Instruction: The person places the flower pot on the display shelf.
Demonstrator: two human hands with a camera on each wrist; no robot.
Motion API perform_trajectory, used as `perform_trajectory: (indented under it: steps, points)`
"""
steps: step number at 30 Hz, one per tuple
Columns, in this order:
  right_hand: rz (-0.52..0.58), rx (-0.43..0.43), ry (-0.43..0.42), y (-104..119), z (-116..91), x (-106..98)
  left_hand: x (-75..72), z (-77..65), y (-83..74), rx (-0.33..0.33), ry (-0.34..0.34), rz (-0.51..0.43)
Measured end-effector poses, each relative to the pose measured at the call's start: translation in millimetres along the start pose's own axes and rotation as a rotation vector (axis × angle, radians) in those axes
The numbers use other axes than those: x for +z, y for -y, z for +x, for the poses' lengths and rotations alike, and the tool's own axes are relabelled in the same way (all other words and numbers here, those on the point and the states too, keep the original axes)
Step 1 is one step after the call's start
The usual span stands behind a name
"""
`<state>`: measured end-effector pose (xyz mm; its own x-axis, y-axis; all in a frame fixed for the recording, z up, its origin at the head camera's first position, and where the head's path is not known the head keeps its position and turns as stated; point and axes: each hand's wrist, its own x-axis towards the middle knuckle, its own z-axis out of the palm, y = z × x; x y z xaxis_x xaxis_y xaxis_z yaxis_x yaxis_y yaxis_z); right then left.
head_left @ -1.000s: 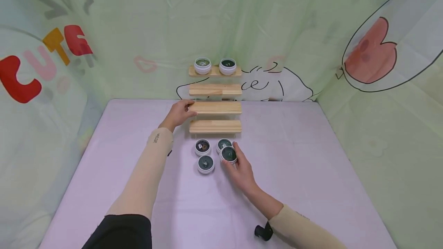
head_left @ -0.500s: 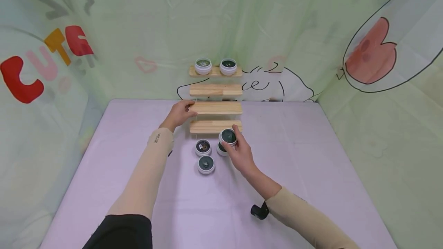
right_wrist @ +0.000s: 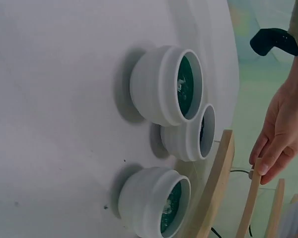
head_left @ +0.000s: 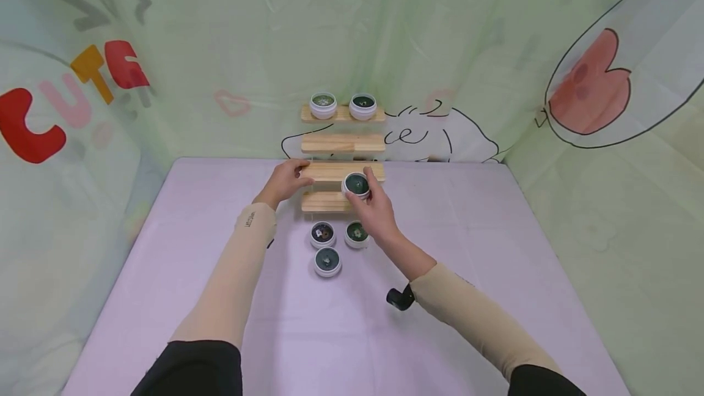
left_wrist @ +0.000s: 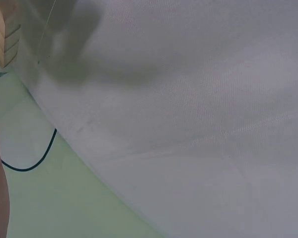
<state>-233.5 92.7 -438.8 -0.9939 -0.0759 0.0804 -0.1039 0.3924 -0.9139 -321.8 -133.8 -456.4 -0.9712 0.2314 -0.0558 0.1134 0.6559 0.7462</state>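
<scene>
Head view first: your left hand [head_left: 282,181] pinches the left end of the wooden rack [head_left: 341,143] at its second plank from the bottom [head_left: 327,172], and your right hand [head_left: 378,209] grips a white jar [head_left: 357,185], held up in front of the rack's lower planks. Two jars [head_left: 322,105] sit on the rack's top plank; three more jars [head_left: 327,260] stand on the bench [head_left: 467,231] just in front of the rack. This looks like the carrying step of loading the rack, and the next move seems to call for a level set-down on a plank, left hand steadying. Writing? "CUTE" in coloured letters [head_left: 90,66] left of the rack; a looping "ce" [head_left: 405,135] behind it; small print on your left sleeve [head_left: 250,220], perhaps "Let's Slim"; no brand legible on the jars.

Left wrist view: just a sliver of hand near the rack's end, grip impossible to tell here.

Right wrist view: three jars upright before the rack, your left hand pinching a plank beyond, labels unreadable
</scene>
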Motion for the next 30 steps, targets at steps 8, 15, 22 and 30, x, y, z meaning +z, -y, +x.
perform_trajectory:
  steps: [8, 15, 22, 30]
  points:
    - [-0.011, -0.034, -0.015, 12.8, 25.1, 7.5, 0.1, -1.5, -2.2, -0.011, 0.003, 0.012]
    - [-0.040, -0.027, -0.009, 14.6, 37.3, 10.4, -0.7, 0.2, -1.4, -0.003, 0.000, 0.020]
    - [-0.087, -0.025, -0.023, 24.0, 57.0, 13.4, -2.0, 0.2, -2.1, -0.015, 0.004, 0.015]
    - [-0.185, -0.086, 0.001, 32.8, 84.3, 22.4, -1.5, -0.4, -4.4, -0.012, 0.001, 0.026]
